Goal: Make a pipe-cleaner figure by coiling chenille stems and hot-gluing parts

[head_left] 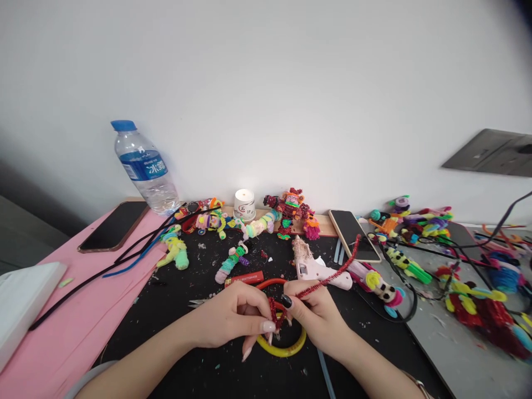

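Observation:
My left hand point(233, 318) and my right hand point(313, 313) meet low in the middle, both pinched on a sparkly red pipe cleaner point(332, 274). One end is coiled between my fingertips; the free end sticks up to the right. Under my fingers lies a yellow ring point(282, 349) on the black mat point(199, 354). An orange loop point(270, 283) shows just behind my hands.
A white glue gun point(311, 267) lies behind my hands. Several pipe-cleaner figures point(291, 213) line the wall and pile up at the right point(477, 299). A water bottle point(143, 169), a phone point(114, 226) on pink paper, another phone point(353, 233), a white cup point(244, 205), scissors point(199, 302).

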Demonstrator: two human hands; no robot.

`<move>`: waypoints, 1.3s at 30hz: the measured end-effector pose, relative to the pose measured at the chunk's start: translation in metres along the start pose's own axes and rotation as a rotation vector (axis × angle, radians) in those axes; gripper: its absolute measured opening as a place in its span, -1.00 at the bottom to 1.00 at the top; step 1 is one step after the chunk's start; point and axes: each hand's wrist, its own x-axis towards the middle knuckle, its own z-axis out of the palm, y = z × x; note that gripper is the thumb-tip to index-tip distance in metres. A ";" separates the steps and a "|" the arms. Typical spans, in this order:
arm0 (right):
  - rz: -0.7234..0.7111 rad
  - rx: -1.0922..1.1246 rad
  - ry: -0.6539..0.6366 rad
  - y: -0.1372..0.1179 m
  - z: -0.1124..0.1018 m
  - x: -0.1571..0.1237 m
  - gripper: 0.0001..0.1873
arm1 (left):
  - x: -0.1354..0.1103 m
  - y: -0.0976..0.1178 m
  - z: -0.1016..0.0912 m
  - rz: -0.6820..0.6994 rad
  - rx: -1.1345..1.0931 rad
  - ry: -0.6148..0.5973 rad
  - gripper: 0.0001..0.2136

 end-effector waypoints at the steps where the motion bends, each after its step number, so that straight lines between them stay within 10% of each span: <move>1: -0.006 -0.008 -0.008 0.000 0.000 0.000 -0.52 | 0.000 0.000 0.000 -0.014 -0.006 -0.019 -0.77; 39: 0.159 0.244 -0.296 -0.003 0.009 -0.002 -0.61 | -0.005 0.004 -0.004 -0.228 -0.204 -0.397 -0.81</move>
